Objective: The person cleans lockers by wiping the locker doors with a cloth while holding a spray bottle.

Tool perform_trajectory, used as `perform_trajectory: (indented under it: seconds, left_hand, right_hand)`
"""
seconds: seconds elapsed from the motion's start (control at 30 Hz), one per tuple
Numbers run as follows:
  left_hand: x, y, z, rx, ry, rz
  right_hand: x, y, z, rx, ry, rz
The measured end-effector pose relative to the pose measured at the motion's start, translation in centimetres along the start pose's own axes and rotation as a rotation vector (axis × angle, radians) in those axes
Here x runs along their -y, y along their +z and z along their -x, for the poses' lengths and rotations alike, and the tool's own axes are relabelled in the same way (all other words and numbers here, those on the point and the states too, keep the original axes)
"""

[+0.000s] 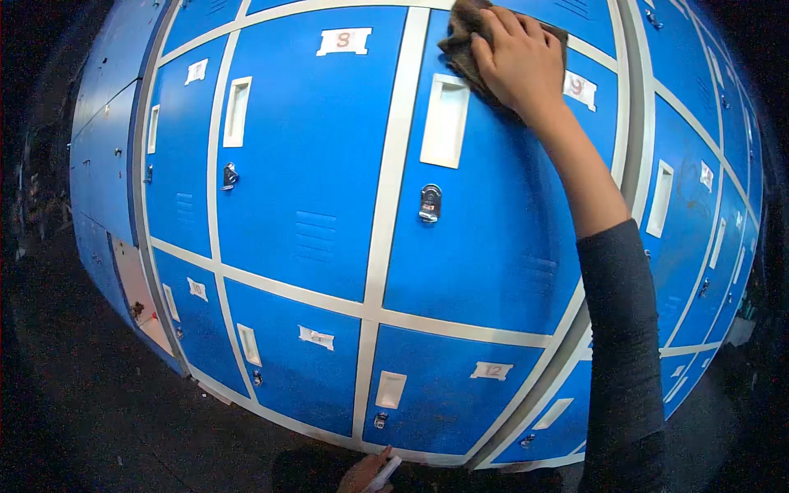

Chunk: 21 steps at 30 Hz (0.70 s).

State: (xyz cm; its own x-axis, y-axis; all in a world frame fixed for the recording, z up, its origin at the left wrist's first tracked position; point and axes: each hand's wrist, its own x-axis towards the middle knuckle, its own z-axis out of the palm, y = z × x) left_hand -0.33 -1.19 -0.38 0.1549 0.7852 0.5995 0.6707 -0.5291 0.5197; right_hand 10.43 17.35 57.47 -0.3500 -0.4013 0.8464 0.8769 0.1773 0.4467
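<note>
My right hand [526, 62] is closed on a dark brown cloth [468, 41] and presses it against the top of a blue locker door [485, 246] with a number 9 label [580, 89]. Below the cloth, this door has a white recessed handle [445, 122] and a metal lock hasp [430, 204]. Low in the view, my left hand [362, 474] is closed around a slim white object [384, 475], mostly cut off by the frame's edge, so its kind is unclear. It sits just below the locker labelled 12 [448, 411].
More blue lockers with white frames surround this door, including number 8 [304, 164] to the left. A second locker bank [699, 189] stands at right, beyond a narrow gap. Paler blue cabinets [103, 172] stand at far left. Dark floor [107, 403] lies below.
</note>
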Motion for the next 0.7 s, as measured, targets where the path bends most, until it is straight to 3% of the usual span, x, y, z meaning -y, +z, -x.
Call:
perform_trajectory:
  seconds: [0.07, 0.17, 0.37, 0.53, 0.7]
  left_hand:
    - [0.5, 0.6, 0.5, 0.049, -0.059, 0.008]
    - [-0.1, 0.2, -0.1, -0.019, 0.084, -0.132]
    - [0.2, 1.0, 0.1, 0.041, 0.063, -0.125]
    - [-0.7, 0.3, -0.3, -0.017, 0.092, 0.015]
    - [-0.3, 0.4, -0.3, -0.086, 0.165, -0.048]
  right_hand:
    - [-2.3, 0.2, 1.2, 0.005, 0.012, 0.089]
    - [-6.1, -0.8, 3.1, -0.046, 0.062, 0.165]
    - [-12.6, -1.5, 6.1, -0.057, 0.125, 0.217]
    - [-9.3, -0.3, 4.9, -0.088, 0.184, 0.160]
    - [-2.3, 1.9, 0.8, -0.003, 0.011, -0.058]
